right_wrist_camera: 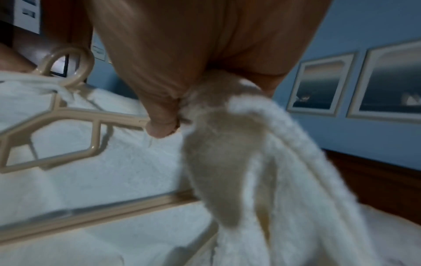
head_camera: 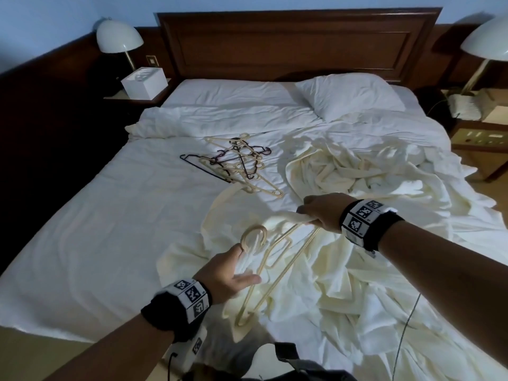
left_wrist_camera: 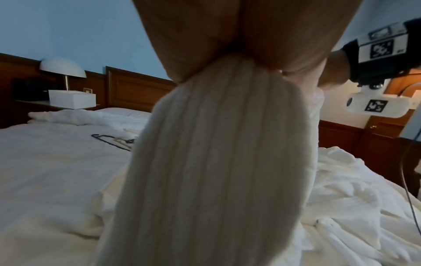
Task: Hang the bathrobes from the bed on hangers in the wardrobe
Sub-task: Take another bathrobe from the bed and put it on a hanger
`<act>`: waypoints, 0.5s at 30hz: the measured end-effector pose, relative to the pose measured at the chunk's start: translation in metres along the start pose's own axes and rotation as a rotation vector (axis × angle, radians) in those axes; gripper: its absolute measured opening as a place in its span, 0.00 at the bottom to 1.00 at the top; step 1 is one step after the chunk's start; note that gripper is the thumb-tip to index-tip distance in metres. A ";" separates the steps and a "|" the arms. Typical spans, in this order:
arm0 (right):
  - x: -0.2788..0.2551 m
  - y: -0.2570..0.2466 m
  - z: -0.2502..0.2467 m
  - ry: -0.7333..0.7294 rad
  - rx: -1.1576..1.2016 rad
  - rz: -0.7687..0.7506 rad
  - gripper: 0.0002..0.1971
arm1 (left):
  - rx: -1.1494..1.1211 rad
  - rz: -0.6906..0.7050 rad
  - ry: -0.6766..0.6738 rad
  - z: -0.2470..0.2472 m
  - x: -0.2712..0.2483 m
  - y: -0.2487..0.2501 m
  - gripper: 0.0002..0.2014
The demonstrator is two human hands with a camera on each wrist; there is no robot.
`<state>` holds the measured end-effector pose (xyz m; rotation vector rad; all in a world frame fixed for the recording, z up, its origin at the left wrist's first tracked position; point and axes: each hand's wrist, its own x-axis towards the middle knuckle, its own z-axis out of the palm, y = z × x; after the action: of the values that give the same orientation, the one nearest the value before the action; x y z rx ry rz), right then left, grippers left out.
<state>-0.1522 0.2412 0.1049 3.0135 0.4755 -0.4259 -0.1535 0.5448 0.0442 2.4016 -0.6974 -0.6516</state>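
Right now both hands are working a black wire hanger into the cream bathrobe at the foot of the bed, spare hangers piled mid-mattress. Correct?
One error: the hanger in hand is beige plastic, not black wire. The head view shows the left hand and right hand holding it with the cream bathrobe; the spare hangers do lie mid-mattress.

A pillow (head_camera: 349, 96) lies by the headboard (head_camera: 299, 42), a dome lamp (head_camera: 118, 37) beside what looks like a white box (head_camera: 144, 83).
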 end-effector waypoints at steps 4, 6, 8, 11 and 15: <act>-0.005 -0.007 -0.003 0.151 -0.001 -0.011 0.12 | 0.030 0.033 0.096 0.018 0.001 0.002 0.25; -0.007 -0.010 0.001 0.222 0.096 0.007 0.12 | 0.008 0.052 0.195 0.024 0.001 0.005 0.13; -0.011 -0.006 0.009 0.360 0.248 0.050 0.11 | 0.009 0.040 0.263 0.022 0.001 0.009 0.12; -0.016 0.011 0.025 0.519 0.321 0.176 0.14 | 0.062 -0.071 0.322 0.012 0.005 0.008 0.15; -0.017 -0.018 0.053 0.483 0.404 0.309 0.19 | 0.196 -0.059 0.432 -0.003 0.012 0.003 0.16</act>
<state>-0.1876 0.2479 0.0584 3.4931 -0.0834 0.2700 -0.1436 0.5368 0.0449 2.6267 -0.5242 -0.0752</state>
